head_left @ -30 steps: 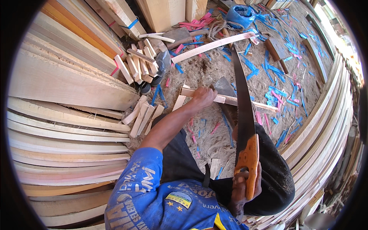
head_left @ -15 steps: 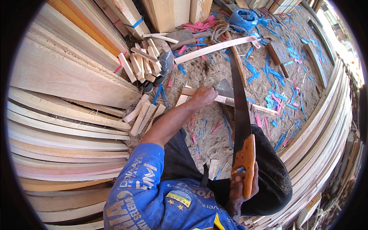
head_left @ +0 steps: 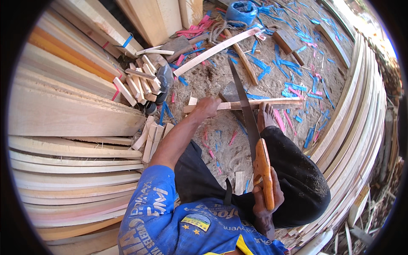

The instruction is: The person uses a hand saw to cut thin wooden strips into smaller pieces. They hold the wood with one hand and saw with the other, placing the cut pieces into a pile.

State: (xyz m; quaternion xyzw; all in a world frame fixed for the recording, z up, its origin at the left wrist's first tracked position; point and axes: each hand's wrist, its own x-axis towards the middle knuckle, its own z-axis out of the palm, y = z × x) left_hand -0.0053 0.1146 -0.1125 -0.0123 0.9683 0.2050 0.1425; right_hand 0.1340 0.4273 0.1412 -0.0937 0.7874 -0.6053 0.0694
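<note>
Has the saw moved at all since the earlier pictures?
Yes. Judged against the loose brown stick near its tip, the saw has shifted left and drawn back: it partly covered that stick before, and now shows clear of it.

The handsaw (head_left: pixel 252 123), dark-bladed with an orange-brown handle, pointed forward across a slender, pale wooden strip (head_left: pixel 280 103), which lay roughly crosswise.

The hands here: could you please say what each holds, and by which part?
The right hand grips the saw by its handle; the left hand holds the strip near its left end.
</note>
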